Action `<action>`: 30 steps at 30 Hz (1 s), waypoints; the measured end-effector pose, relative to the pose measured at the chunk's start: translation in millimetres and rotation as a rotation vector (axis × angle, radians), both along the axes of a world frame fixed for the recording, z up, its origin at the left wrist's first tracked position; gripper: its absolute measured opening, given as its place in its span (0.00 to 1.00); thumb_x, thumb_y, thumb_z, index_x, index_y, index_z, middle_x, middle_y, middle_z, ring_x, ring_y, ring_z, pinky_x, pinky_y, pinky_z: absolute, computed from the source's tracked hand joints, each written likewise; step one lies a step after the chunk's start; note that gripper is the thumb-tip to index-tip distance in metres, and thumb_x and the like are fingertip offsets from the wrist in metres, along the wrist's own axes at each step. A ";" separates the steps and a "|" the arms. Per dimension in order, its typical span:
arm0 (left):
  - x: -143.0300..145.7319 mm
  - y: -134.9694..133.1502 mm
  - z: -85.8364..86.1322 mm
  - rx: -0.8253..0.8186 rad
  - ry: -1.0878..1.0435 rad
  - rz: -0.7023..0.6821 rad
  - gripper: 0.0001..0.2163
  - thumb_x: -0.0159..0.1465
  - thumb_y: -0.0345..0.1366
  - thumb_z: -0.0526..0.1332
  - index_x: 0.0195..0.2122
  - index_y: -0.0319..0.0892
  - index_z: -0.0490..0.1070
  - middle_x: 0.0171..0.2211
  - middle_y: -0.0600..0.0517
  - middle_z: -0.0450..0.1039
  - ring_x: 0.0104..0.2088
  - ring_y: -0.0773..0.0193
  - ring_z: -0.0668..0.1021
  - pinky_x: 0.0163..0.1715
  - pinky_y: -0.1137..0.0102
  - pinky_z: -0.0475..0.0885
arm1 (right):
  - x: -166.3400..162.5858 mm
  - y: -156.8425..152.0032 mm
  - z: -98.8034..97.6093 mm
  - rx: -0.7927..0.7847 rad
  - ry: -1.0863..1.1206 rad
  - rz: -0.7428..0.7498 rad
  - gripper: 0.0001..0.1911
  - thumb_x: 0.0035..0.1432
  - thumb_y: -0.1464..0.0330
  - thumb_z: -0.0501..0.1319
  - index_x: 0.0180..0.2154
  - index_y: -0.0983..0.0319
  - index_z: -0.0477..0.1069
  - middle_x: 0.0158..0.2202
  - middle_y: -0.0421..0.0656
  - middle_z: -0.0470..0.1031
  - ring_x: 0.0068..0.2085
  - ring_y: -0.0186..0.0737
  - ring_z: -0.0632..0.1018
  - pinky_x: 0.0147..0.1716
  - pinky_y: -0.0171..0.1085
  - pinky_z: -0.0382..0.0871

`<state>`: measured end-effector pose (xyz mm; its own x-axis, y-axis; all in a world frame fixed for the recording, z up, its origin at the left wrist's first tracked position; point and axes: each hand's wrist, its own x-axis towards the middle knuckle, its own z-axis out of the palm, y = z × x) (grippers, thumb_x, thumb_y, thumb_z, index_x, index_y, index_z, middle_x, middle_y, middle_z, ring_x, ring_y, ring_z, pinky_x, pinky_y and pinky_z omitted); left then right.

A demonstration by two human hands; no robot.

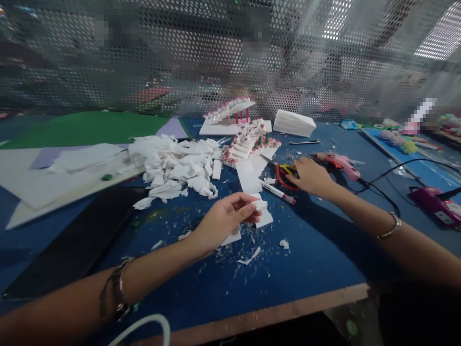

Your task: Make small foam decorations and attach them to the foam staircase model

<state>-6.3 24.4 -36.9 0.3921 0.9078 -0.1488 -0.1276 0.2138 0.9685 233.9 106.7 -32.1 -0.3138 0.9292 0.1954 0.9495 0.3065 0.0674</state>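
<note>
My left hand (225, 216) is closed in a pinch on a small crumpled piece of white paper (260, 205), held above the blue table (306, 259). Farther right, my right hand (312, 177) has its fingers on the red and yellow handles of the scissors (281, 183), whose blades point away to the left. Just past that hand lies a pink glue gun (342, 166). Between the hands are a capped pen (277, 192) and white paper strips (250, 178). Behind them stands a small white staircase model (245, 142) with reddish decorations.
A heap of torn white paper (176, 163) lies to the left, near a long black panel (79, 235). A second staircase model (230, 115) and a folded white paper block (294, 122) stand at the back. A black cable runs to a purple power strip (437, 204).
</note>
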 end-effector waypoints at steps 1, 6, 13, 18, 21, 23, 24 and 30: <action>0.4 -0.9 0.1 0.021 -0.016 -0.004 0.09 0.55 0.38 0.64 0.33 0.39 0.71 0.26 0.52 0.74 0.27 0.69 0.77 0.20 0.79 0.67 | -4.0 -0.4 0.2 -0.002 -0.011 -0.013 0.20 0.58 0.59 0.51 0.37 0.71 0.69 0.42 0.58 0.69 0.47 0.53 0.69 0.39 0.43 0.65; -1.3 -3.7 2.1 0.110 0.001 0.023 0.09 0.55 0.36 0.64 0.34 0.39 0.69 0.27 0.52 0.74 0.29 0.67 0.77 0.25 0.75 0.69 | -13.7 2.2 5.8 -0.076 -0.023 -0.048 0.14 0.55 0.64 0.52 0.35 0.68 0.69 0.36 0.56 0.72 0.38 0.48 0.73 0.32 0.39 0.63; -3.4 -3.9 3.2 0.001 -0.155 0.065 0.10 0.55 0.38 0.65 0.32 0.38 0.67 0.27 0.53 0.75 0.28 0.70 0.76 0.34 0.75 0.71 | 3.3 -9.5 9.8 -0.060 0.150 -0.039 0.09 0.53 0.67 0.50 0.35 0.65 0.61 0.33 0.52 0.71 0.31 0.43 0.72 0.28 0.38 0.60; -2.7 -5.8 14.6 -0.123 -0.332 0.007 0.12 0.51 0.38 0.69 0.30 0.38 0.69 0.26 0.53 0.74 0.26 0.72 0.75 0.32 0.79 0.71 | 13.2 -42.0 22.3 -0.048 0.340 0.069 0.02 0.56 0.69 0.47 0.31 0.61 0.55 0.29 0.43 0.67 0.29 0.37 0.69 0.29 0.36 0.62; -2.2 -8.1 19.9 -0.141 -0.394 -0.055 0.11 0.50 0.38 0.69 0.30 0.38 0.72 0.26 0.54 0.74 0.24 0.74 0.74 0.31 0.80 0.71 | 7.9 -61.7 24.0 -0.101 0.495 0.181 0.09 0.61 0.63 0.44 0.30 0.60 0.54 0.27 0.40 0.64 0.27 0.34 0.67 0.28 0.35 0.63; -2.3 -9.6 21.5 -0.127 -0.415 -0.083 0.10 0.51 0.38 0.69 0.30 0.38 0.72 0.25 0.54 0.74 0.23 0.75 0.73 0.30 0.81 0.71 | 1.9 -72.0 22.6 -0.142 0.530 0.226 0.13 0.60 0.58 0.47 0.30 0.60 0.54 0.27 0.40 0.63 0.27 0.34 0.66 0.29 0.37 0.64; -2.5 -10.2 21.9 -0.118 -0.419 -0.085 0.09 0.52 0.37 0.68 0.30 0.39 0.72 0.25 0.54 0.74 0.23 0.75 0.73 0.30 0.82 0.71 | -1.1 -76.1 21.6 -0.156 0.526 0.245 0.14 0.59 0.56 0.48 0.30 0.60 0.55 0.28 0.41 0.64 0.28 0.35 0.67 0.30 0.38 0.65; -3.3 -12.5 21.5 -0.130 -0.452 -0.088 0.08 0.52 0.36 0.68 0.28 0.39 0.72 0.24 0.54 0.75 0.23 0.74 0.75 0.30 0.82 0.71 | -11.8 -88.8 12.7 -0.132 0.351 0.356 0.35 0.44 0.39 0.52 0.38 0.63 0.55 0.37 0.50 0.64 0.37 0.46 0.69 0.33 0.45 0.68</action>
